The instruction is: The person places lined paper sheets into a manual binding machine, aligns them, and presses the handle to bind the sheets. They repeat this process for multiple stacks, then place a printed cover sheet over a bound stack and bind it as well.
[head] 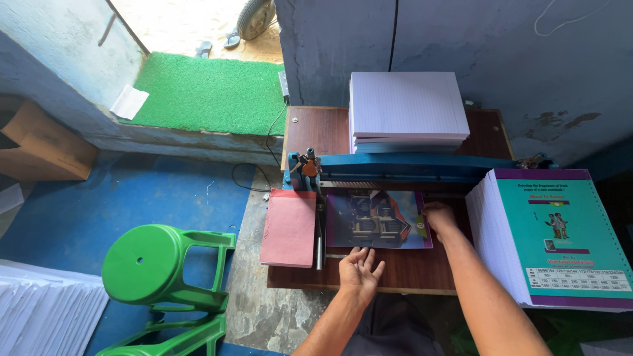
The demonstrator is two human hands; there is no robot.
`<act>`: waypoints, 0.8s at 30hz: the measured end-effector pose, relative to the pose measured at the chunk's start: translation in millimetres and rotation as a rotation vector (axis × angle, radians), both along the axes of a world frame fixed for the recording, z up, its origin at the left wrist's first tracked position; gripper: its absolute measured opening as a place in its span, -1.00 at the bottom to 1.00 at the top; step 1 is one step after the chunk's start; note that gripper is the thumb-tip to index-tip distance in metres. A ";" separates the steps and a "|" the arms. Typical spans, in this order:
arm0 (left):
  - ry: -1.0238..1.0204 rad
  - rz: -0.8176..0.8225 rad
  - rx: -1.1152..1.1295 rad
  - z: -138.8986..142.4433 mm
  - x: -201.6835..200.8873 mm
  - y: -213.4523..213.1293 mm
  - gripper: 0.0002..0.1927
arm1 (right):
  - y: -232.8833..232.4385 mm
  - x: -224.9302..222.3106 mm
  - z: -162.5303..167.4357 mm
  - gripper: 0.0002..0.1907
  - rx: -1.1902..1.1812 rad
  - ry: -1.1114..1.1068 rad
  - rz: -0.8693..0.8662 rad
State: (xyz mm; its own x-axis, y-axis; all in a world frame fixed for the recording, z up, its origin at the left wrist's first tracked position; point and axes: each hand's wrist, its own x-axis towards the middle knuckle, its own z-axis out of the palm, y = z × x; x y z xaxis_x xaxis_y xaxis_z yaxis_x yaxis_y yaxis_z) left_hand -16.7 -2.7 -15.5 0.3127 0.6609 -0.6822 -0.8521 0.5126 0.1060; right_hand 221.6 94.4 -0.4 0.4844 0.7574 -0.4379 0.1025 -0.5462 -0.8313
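Note:
A notebook with a dark printed cover (376, 219) lies flat on the wooden table (409, 270), its far edge under the blue punching machine (409, 166). My left hand (360, 267) rests palm down at the notebook's near edge, fingers spread on it. My right hand (439, 217) presses on the notebook's right edge, fingers curled against the cover. A pink board (289, 227) lies to the left of the notebook beside a metal bar.
A stack of ruled white paper (405, 109) sits behind the machine. A tall stack of notebooks with green covers (554, 237) stands at the right. Green plastic stools (158, 264) lie on the blue floor at left, near white sheets (46, 313) and a cardboard box (39, 142).

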 end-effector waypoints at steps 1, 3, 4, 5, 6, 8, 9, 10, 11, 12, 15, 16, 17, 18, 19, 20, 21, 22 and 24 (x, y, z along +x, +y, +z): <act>-0.002 0.005 -0.006 0.5 0.4 -0.4 -0.06 | 0.5 0.8 -0.2 -0.77 -0.029 -0.007 -0.003; -0.004 0.016 -0.017 1.4 0.3 -0.2 -0.06 | 1.5 1.6 -1.2 -0.77 -0.048 -0.027 -0.007; -0.008 0.016 -0.022 1.8 0.3 -0.7 -0.06 | 1.2 1.9 -1.9 -0.77 -0.039 -0.042 -0.007; -0.011 0.017 -0.027 2.2 0.3 -0.8 -0.06 | 1.9 2.3 -2.5 -0.76 -0.029 -0.056 -0.006; -0.014 0.019 -0.030 2.7 0.2 -0.2 -0.07 | 2.8 2.7 -2.9 -0.76 -0.031 -0.046 -0.007; -0.018 0.032 -0.036 3.5 -0.7 -0.8 -0.07 | 3.9 3.8 -3.7 -0.76 -0.037 -0.028 -0.012; -0.022 0.038 -0.037 3.9 0.4 -0.1 -0.08 | 4.7 5.7 -3.2 -0.75 -0.052 -0.003 -0.016; -0.024 0.038 -0.044 4.3 1.4 0.6 -0.08 | 5.2 7.7 -2.8 -0.75 -0.067 0.024 -0.018; -0.023 0.039 -0.052 4.4 1.7 0.8 -0.08 | 6.2 8.3 -3.0 -0.74 -0.084 0.051 -0.018; -0.023 0.041 -0.060 4.3 1.9 0.7 -0.08 | 6.9 8.5 -3.4 -0.74 -0.094 0.043 -0.021; -0.007 0.037 -0.070 3.3 3.1 2.3 -0.08 | 9.4 9.9 -3.8 -0.75 -0.121 0.018 -0.033; -0.003 0.041 -0.077 2.8 3.3 2.2 -0.08 | 9.8 9.9 -4.1 -0.75 -0.131 0.011 -0.033; 0.002 0.044 -0.083 2.3 3.3 2.9 -0.09 | 10.4 9.9 -4.2 -0.75 -0.141 0.005 -0.033; 0.005 0.047 -0.088 1.9 3.7 3.4 -0.09 | 10.7 10.5 -4.3 -0.75 -0.140 0.006 -0.031; 0.007 0.044 -0.090 1.5 4.0 3.3 -0.09 | 10.5 11.0 -4.4 -0.75 -0.141 0.007 -0.029; 0.009 0.040 -0.090 1.1 3.6 3.2 -0.09 | 10.2 11.1 -4.5 -0.75 -0.140 0.009 -0.029; 0.013 0.034 -0.090 0.7 3.0 3.8 -0.09 | 10.5 11.0 -4.7 -0.74 -0.142 0.010 -0.035; 0.011 0.041 -0.095 0.3 2.8 4.4 -0.10 | 10.5 10.9 -5.1 -0.74 -0.147 0.011 -0.044; 0.003 0.057 -0.108 -0.6 3.5 4.4 -0.10 | 8.7 11.4 -4.8 -0.74 -0.157 0.005 -0.049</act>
